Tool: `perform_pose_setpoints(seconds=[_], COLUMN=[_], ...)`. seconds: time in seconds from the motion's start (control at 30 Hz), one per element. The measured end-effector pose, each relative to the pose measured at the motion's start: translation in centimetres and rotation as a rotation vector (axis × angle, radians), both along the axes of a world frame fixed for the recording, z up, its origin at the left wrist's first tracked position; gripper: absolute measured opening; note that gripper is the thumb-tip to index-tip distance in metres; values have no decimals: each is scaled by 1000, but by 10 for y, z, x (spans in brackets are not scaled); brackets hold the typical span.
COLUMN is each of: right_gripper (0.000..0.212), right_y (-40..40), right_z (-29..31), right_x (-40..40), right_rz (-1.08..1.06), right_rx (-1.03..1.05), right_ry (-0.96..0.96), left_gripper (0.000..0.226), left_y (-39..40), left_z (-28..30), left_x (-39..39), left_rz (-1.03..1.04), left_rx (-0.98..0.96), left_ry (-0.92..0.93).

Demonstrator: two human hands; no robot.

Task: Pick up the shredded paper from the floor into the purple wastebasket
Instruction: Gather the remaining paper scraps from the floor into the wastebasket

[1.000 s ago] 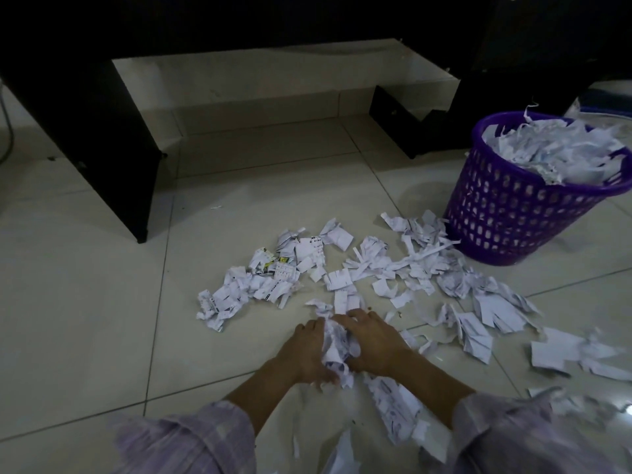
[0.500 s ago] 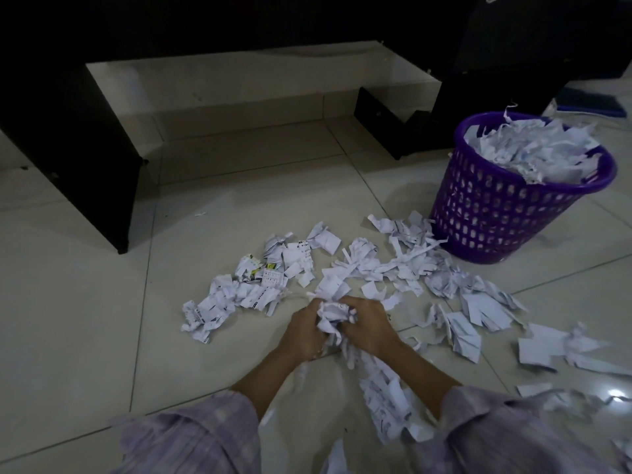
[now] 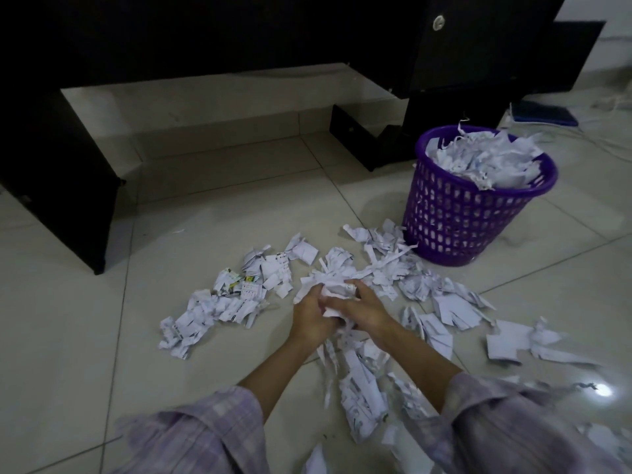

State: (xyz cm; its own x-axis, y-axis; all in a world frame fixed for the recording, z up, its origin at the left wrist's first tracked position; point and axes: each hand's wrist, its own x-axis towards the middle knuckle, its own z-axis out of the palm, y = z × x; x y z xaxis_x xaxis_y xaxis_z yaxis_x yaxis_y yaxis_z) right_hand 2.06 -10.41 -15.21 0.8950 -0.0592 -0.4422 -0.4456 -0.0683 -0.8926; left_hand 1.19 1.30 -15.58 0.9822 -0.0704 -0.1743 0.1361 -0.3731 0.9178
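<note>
Gathering is the step in hand, and it starts from the widest element: the tiled floor (image 3: 68, 336), where the shredded paper (image 3: 393, 278) lies scattered in a broad band from a cluster at the left, through the middle, to loose pieces at the right and toward the near edge. The purple wastebasket (image 3: 455, 220) stands upright at the right rear, touching the nearest scraps and already heaped to its rim, so each load probably needs pressing down on release to stop spill-over. At the centre, the left hand (image 3: 309, 318) and the right hand (image 3: 364, 309) meet over a small bundle (image 3: 337, 297) of scraps, fingers curled inward and clamped on it from both sides; whether the thumbs close beneath it cannot be told in the dim light. For a sound lift, compress the bundle firmly, keep the palms cupped below it, and carry it low toward the basket. Strips trailing beneath the wrists suggest loose ends may drop, so tuck these in first.
</note>
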Motion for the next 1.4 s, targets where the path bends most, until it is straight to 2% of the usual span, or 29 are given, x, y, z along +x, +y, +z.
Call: perform_pose_setpoints(seconds=[0.13,0.2,0.4,0.47,0.53,0.6,0.73,0.8,0.87,0.93,1.07,1.17,1.27,1.4], right_gripper=[35,35,39,43,41,30,15,15,17,20,13,19,28,44], right_y=[-18,-25,-45,-48,-49,-47,-43,-41,-41,-41,-43,-45,-50,-57], right_z=[5,9,28,30,30,27,15,12,12,11,16,24,29,33], right_x=[6,9,23,24,21,16,9,8,7,7,3,1,4,15], right_rz=[-108,-137,-261,-249,-206,-157,-94,-77,-85,-100,-114,-67,-6,-7], right_rx=[24,20,216,255,298,340,294,270,234,199,289,434,468,371], right_ry=[-47,-78,-79,-59,-37,-11,43,62,86,108,193,216,177,144], left_gripper=[69,73,45,41,37,33,39,51,46,26,6,28,48,40], left_y=[-8,-12,-11,-9,-11,-14,-20,-20,-19,-19,-22,-27,-35,-55], left_z=[8,11,7,7,10,14,20,19,19,21,20,14,15,24], left_x=[-1,0,5,6,7,10,18,23,25,24,23,24,23,24], left_rz=[-23,11,-33,-7,52,121,270,327,312,285,250,313,320,276], left_rx=[-109,-142,-3,-1,-182,-453,-853,-936,-881,-787,-628,-483,-361,-294], left_ry=[62,97,190,280,456,590,677,689,664,603,488,430,354,226])
